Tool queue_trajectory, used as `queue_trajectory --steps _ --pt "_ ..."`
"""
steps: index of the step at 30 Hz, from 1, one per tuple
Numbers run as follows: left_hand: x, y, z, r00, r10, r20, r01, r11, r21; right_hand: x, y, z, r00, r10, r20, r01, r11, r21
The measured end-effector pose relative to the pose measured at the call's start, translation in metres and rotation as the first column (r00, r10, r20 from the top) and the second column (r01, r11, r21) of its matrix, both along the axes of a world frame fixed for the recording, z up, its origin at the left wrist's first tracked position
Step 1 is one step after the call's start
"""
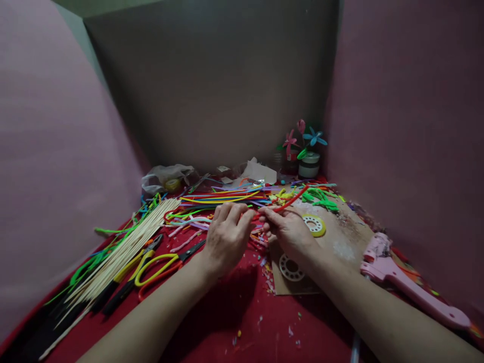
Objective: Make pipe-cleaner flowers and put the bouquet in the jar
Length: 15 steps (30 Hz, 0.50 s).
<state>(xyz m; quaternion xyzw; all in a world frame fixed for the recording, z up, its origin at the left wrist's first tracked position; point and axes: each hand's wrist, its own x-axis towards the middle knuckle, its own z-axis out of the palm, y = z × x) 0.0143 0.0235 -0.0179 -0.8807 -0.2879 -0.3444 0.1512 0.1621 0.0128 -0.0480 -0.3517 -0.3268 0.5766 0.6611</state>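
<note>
A red pipe cleaner (293,198) runs between my two hands, its free end pointing up and to the right. My left hand (230,234) is closed around it, knuckles facing up, and hides part of its length. With thumb and fingers pinched, my right hand (289,229) grips the pipe cleaner a short way to the right. Just behind the hands lies a bundle of coloured pipe cleaners (223,197). A yellow tape roll (319,227) and a white ring with holes (289,267) are close to my right hand.
Wooden skewers (124,252), pliers (145,257) and scissors (166,267) lie at the left. A pink glue gun (408,282) rests at the right, beside cardboard (282,282). Pipe-cleaner flowers (313,137) stand in jars (309,165) at the back. Scraps litter the red cloth (227,322).
</note>
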Motion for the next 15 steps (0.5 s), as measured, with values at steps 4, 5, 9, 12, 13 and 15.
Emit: queue_trajectory --steps 4,5,9,12,13,15 --pt "0.0 -0.001 -0.001 0.969 0.015 0.246 0.17 0.685 -0.709 0.008 0.004 0.001 0.999 0.002 -0.054 -0.001 1.0 0.028" --pt "0.0 0.002 -0.003 0.941 0.09 0.327 0.252 0.463 -0.85 0.009 0.003 0.001 0.998 0.019 -0.061 -0.017 0.999 0.028" --pt "-0.001 0.019 -0.009 0.589 0.452 0.67 0.732 0.055 -0.679 0.008 0.001 0.003 0.994 0.098 -0.056 -0.099 0.995 -0.011" --pt "-0.001 0.022 -0.01 0.462 0.459 0.758 0.802 0.148 -0.579 0.006 0.001 0.002 0.993 0.102 -0.067 -0.103 0.994 -0.022" --pt "-0.001 0.021 -0.01 0.494 0.435 0.753 0.783 0.155 -0.602 0.005 0.001 0.001 0.993 0.097 -0.072 -0.098 0.995 -0.018" --pt "0.001 0.018 -0.012 0.564 0.382 0.732 0.741 0.158 -0.653 0.003 0.002 0.0 0.993 0.104 -0.06 -0.106 0.994 -0.019"
